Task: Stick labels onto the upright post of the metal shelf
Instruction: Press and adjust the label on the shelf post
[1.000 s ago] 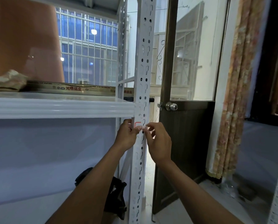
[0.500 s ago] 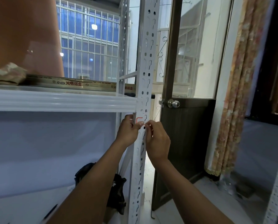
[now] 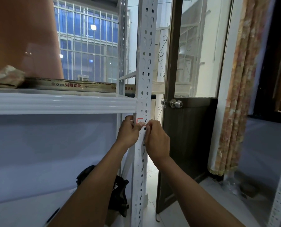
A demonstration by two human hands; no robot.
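Both hands sit slightly higher now: left hand [image 3: 128, 132] and right hand [image 3: 154, 138] pinch the red-edged label [image 3: 139, 120] against the post [image 3: 144, 95], so sticking seems nearly done.

1. Label [image 3: 140, 120]: red-edged, lower part hidden behind both thumbs; any print too small to tell.
2. Upright post [image 3: 146, 63]: top and foot cut off by frame edges.
3. Black bag [image 3: 118, 190]: partly hidden behind left forearm.
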